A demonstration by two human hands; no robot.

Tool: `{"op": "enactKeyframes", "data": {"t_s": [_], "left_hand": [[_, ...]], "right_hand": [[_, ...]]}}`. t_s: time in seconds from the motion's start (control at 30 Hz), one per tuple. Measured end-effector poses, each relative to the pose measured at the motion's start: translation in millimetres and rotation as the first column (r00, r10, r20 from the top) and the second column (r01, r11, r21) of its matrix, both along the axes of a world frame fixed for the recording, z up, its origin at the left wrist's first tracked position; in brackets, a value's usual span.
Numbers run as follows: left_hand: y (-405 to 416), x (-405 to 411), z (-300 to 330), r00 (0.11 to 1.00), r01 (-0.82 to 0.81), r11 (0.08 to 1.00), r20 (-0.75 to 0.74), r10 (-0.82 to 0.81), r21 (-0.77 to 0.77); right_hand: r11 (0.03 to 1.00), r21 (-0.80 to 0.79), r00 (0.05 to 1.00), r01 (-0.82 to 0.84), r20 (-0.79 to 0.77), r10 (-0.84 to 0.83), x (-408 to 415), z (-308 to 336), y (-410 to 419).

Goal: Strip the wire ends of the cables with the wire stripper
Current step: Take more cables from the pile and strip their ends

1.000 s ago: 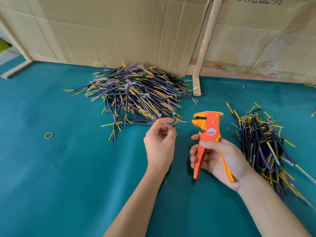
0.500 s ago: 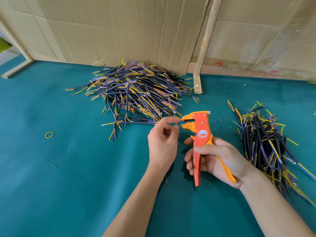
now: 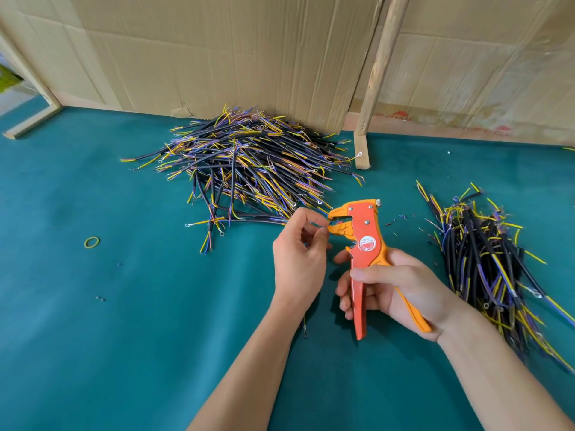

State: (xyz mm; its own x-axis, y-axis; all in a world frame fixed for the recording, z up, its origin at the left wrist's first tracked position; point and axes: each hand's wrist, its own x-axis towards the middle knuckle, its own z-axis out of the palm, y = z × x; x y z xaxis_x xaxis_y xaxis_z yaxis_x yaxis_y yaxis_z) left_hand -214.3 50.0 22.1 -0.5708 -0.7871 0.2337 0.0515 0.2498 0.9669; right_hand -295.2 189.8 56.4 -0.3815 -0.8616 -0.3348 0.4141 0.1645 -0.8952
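Bright, even daylight, soft faint shadows, sharp centre, wide-angle bending at edges.

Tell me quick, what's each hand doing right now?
Left hand: pinching a thin wire at the stripper's mouth.
Right hand: gripping the orange wire stripper by its handles.

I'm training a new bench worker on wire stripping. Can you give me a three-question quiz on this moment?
1. True or false: the wire stripper lies flat on the table.
2. Which hand feeds a wire end into its mouth?
3. The yellow rubber band lies: A) under the right pile B) alone on the green mat C) on the big pile

Key: 1 false, the right hand holds it; 2 left hand; 3 B.
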Motion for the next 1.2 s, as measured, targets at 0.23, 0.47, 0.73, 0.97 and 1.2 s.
{"op": "enactKeyframes", "data": {"t_s": [0.23,0.47,0.73,0.97,1.2], "left_hand": [[0.2,0.1,-2.1,1.0,-0.017,1.0,-0.004,0.017,0.002],[0.4,-0.2,-3.5,1.0,-0.027,1.0,0.0,0.027,-0.011],[2.1,0.1,-1.0,0.999,-0.027,0.999,-0.021,0.028,0.024],[2.2,0.5,-0.4,0.999,-0.038,0.992,-0.014,0.04,0.121],[1.6,1.2,-0.8,0.999,-0.035,0.991,-0.022,0.038,0.13]], "right_hand": [[0.999,0.019,0.999,0.041,0.002,-0.041,2.0,0.3,-3.6],[0.995,0.044,0.995,0.089,-0.048,-0.087,3.8,-2.2,-6.2],[0.994,0.027,0.992,0.102,-0.072,-0.1,5.1,-3.5,-6.9],[0.984,0.033,0.984,0.175,-0.044,-0.173,5.7,-5.5,-9.5],[0.988,0.014,0.988,0.153,-0.016,-0.152,4.4,-4.0,-6.6]]}}
